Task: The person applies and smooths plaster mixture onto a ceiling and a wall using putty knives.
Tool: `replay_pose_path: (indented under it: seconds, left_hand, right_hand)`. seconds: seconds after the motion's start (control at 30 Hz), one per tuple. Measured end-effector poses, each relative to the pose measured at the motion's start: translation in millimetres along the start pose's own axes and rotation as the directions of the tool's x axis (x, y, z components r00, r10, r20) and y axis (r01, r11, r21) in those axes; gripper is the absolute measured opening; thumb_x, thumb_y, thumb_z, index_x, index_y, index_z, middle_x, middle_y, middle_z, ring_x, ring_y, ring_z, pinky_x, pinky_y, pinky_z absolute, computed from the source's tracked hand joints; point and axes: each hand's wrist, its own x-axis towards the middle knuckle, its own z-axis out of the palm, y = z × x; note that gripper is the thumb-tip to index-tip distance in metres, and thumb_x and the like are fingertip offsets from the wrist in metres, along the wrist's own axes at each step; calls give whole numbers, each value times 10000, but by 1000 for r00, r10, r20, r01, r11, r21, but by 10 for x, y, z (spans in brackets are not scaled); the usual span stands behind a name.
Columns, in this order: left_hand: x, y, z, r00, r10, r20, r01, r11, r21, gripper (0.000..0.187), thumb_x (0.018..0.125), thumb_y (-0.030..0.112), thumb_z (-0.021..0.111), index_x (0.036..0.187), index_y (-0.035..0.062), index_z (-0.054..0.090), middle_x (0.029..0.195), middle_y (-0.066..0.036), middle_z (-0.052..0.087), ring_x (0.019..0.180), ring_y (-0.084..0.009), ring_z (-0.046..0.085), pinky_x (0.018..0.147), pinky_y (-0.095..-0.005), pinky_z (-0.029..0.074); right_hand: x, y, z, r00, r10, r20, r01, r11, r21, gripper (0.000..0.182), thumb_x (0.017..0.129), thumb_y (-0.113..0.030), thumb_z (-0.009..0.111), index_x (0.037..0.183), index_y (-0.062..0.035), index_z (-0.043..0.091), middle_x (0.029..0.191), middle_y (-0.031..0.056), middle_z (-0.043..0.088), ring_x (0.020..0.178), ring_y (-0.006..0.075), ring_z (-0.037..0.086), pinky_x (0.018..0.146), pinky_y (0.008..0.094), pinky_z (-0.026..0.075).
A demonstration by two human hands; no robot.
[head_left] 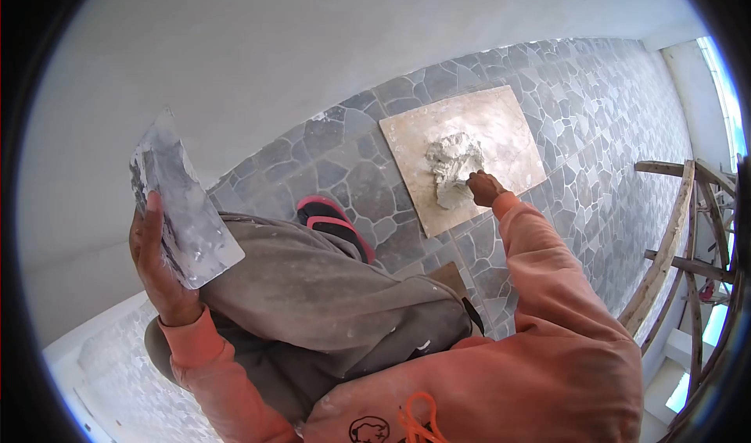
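Observation:
My left hand (152, 263) holds up a plastering trowel (195, 216), its flat grey blade smeared with white plaster and more plaster along its far end. My thumb lies against the blade, and the other fingers are mostly hidden behind it. My right hand (486, 189) is closed at the near right edge of a heap of wet white plaster (454, 165). What its fingers grip, if anything, is hidden. The heap sits on a pale square board (512, 134) lying on the floor.
Grey stone-patterned paving (371, 189) surrounds the board. A pale smooth wall (258, 68) rises ahead and to the left. My foot in a black and pink sandal (336, 224) stands left of the board. Wooden scaffold poles (665, 247) stand at the right.

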Motion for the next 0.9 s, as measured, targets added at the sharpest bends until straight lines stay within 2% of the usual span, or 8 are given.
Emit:
replay_pose_path:
  seconds: [0.17, 0.3, 0.43, 0.5, 0.63, 0.7, 0.83, 0.9]
  left_hand:
    - [-3, -15, -2, 999, -18, 45, 19, 1000, -25, 371, 976, 241, 567, 1216, -42, 574, 1051, -70, 638, 920, -128, 605, 811, -265, 477]
    - [21, -34, -91, 997, -17, 80, 20, 999, -29, 384, 975, 230, 578, 1268, -18, 569, 1150, -67, 614, 1045, -140, 582, 896, -293, 461]
    - [13, -32, -64, 995, -54, 84, 60, 996, -64, 384, 976, 231, 577, 1267, -19, 570, 1152, -61, 612, 1043, -141, 578, 898, -293, 456]
    - [47, -32, -91, 990, -61, 124, 71, 995, -74, 387, 975, 230, 578, 1270, -19, 568, 1150, -61, 611, 1043, -142, 576, 900, -295, 453]
    - [44, -30, -95, 995, -13, 104, 15, 1000, -22, 400, 972, 236, 582, 1277, -20, 559, 1128, -65, 616, 1011, -140, 584, 885, -293, 457]
    - [49, -37, -107, 995, -39, 92, 44, 998, -53, 401, 971, 238, 583, 1275, -22, 559, 1125, -68, 617, 1005, -137, 585, 882, -289, 456]
    - [36, -39, -103, 993, -39, 116, 45, 998, -49, 399, 971, 240, 583, 1268, -26, 564, 1130, -65, 618, 1011, -137, 584, 885, -288, 454]
    - [31, -33, -59, 995, -12, 103, 15, 999, -30, 398, 972, 243, 582, 1266, -26, 566, 1132, -66, 618, 1008, -137, 586, 876, -286, 460]
  right_hand:
    - [-6, -34, -205, 944, 247, -221, -256, 967, -10, 109, 741, -56, 632, 824, -24, 695, 961, 128, 642, 924, 316, 608, 750, 430, 538]
    - [65, -71, 117, 1000, -15, 25, 14, 999, 51, 140, 721, -32, 617, 837, -14, 694, 955, 158, 648, 954, 338, 619, 792, 426, 535]
    - [-9, 59, -376, 965, 231, -127, -229, 973, 27, 129, 738, -49, 634, 852, -24, 690, 940, 149, 651, 949, 330, 616, 781, 433, 533]
    - [75, -62, -222, 956, 218, -196, -225, 974, -12, 123, 754, -53, 626, 856, -26, 691, 935, 138, 646, 947, 322, 611, 787, 432, 536]
    - [115, -167, 68, 990, -129, -53, 131, 991, 28, 108, 713, -48, 638, 809, -37, 686, 911, 131, 637, 895, 312, 615, 764, 388, 544]
    - [43, -25, -208, 990, -97, -107, 97, 995, -8, 103, 703, -45, 645, 797, -33, 684, 907, 128, 635, 905, 307, 616, 758, 386, 542]
    - [-6, -7, -306, 938, 241, -251, -247, 969, 6, 129, 729, -35, 629, 837, -26, 698, 959, 141, 648, 930, 316, 617, 773, 425, 542]
    - [28, -128, 91, 993, 79, -89, -77, 997, 30, 150, 727, -21, 623, 858, -25, 697, 965, 144, 645, 956, 324, 614, 790, 426, 539]
